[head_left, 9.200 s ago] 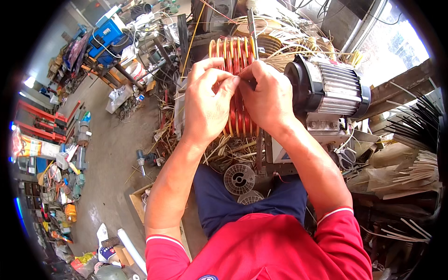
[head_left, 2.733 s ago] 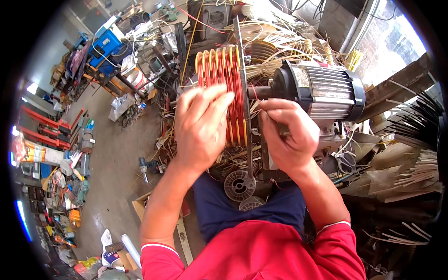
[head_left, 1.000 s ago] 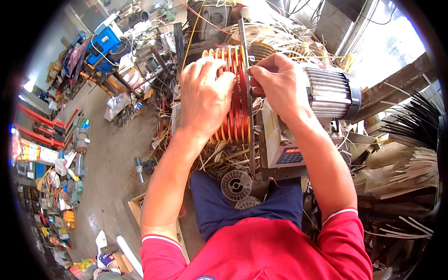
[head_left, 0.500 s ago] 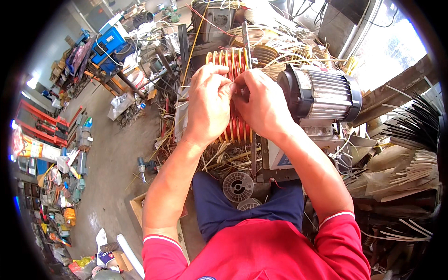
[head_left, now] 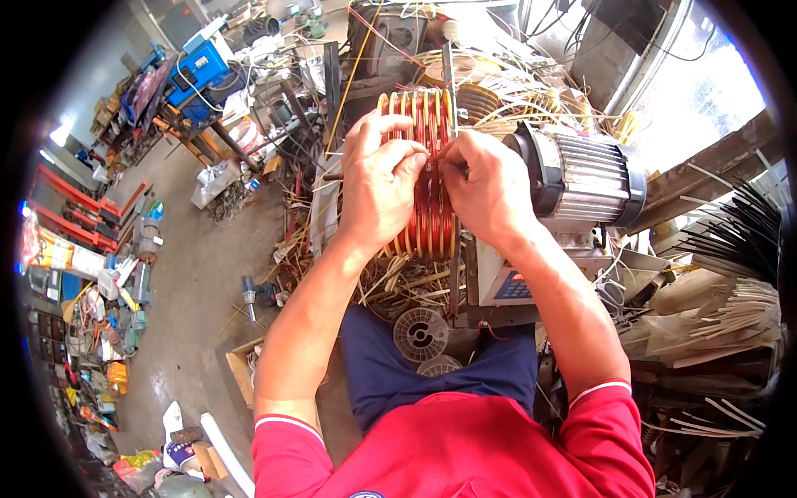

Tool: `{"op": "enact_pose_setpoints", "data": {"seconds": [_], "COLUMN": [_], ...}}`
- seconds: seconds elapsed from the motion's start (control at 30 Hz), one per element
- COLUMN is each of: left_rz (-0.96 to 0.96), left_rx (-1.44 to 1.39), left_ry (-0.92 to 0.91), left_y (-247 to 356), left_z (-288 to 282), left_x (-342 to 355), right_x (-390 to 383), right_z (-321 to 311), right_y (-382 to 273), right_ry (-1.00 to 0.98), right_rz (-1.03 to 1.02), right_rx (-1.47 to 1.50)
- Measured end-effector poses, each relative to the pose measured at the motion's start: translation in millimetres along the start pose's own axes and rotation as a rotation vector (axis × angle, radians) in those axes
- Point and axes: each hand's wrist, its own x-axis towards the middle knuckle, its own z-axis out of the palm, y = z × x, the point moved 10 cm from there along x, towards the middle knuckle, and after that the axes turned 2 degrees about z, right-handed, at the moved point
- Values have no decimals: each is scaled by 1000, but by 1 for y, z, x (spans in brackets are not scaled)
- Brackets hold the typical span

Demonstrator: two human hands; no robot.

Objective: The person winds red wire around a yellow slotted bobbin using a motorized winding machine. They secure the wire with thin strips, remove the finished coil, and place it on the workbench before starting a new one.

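A winding former (head_left: 423,232) with several yellow flanges and red-copper wire windings stands upright in front of me. My left hand (head_left: 378,191) rests over its left part, thumb and index finger pinched near the middle. My right hand (head_left: 486,187) is closed at the former's right part, its thumb and index finger almost meeting the left fingertips over the windings. What the fingertips grip is too small to make out. Just right of my right hand is a silver motor (head_left: 585,174) with black end covers, above a control box with a keypad (head_left: 512,286).
Loose strips (head_left: 506,66) crowd the bench behind the former. Black rods (head_left: 735,232) and pale strips (head_left: 739,324) lie at the right, near scissors (head_left: 610,295). Two plastic spools (head_left: 436,336) sit between my legs. A drill-like tool (head_left: 257,295) and cluttered machinery (head_left: 195,79) are at the left.
Since a second ago my right hand has moved leftward from the former's edge onto the windings, beside my left fingertips. Both hands sit slightly right and lower than half a second ago.
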Motion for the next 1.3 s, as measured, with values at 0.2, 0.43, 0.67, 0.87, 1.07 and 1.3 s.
{"op": "enact_pose_setpoints", "data": {"seconds": [0.2, 0.43, 0.67, 0.87, 1.07, 1.3], "left_rz": [75, -55, 164, 104, 23, 125], "left_rx": [52, -54, 105, 54, -18, 55], "left_ry": [-49, -204, -198, -142, -279, -249], "left_y": [17, -13, 7, 23, 0, -1], "left_z": [6, -2, 6, 7, 6, 15], "left_x": [0, 11, 27, 7, 16, 29], "right_x": [14, -2, -9, 7, -2, -9], "right_z": [-6, -9, 1, -9, -16, -2], "right_y": [-25, -11, -33, -23, -10, -25], "right_ry": [79, 21, 6, 116, 152, 61], "right_rz": [-335, -96, -282, -354, -209, -141], "right_rx": [-155, -93, -160, -225, -222, -209]}}
